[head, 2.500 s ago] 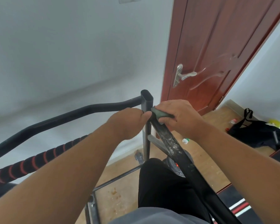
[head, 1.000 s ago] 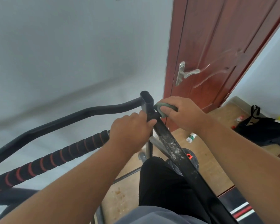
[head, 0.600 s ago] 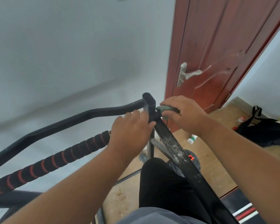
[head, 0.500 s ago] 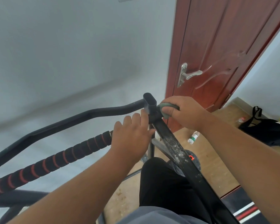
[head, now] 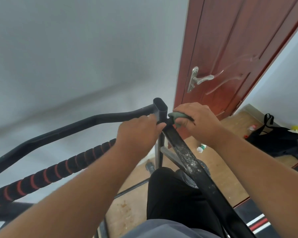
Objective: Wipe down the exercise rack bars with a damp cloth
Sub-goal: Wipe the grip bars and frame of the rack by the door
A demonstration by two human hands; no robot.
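The black exercise rack has an open-topped upright post (head: 160, 107). A curved bar (head: 76, 124) and a foam-wrapped black and red bar (head: 58, 170) run off to its left. A dusty, white-flecked diagonal bar (head: 187, 155) slopes down to the right. My right hand (head: 198, 122) grips a folded green cloth (head: 176, 116) against the top of the diagonal bar, just beside the post. My left hand (head: 138, 133) holds the post at the joint. Its fingers are blurred against the post's left side, and its thumb lies at the bar's top.
A red-brown door (head: 230, 48) with a silver handle (head: 201, 79) stands right behind the rack. A black bag (head: 279, 140) and a small bottle (head: 201, 148) lie on the wooden floor at the right. My black-trousered leg (head: 170, 194) is under the diagonal bar.
My left hand's fingers, straightened half a second ago, have moved back against the post. My right hand with the cloth has stayed at the top of the diagonal bar, shifting only slightly.
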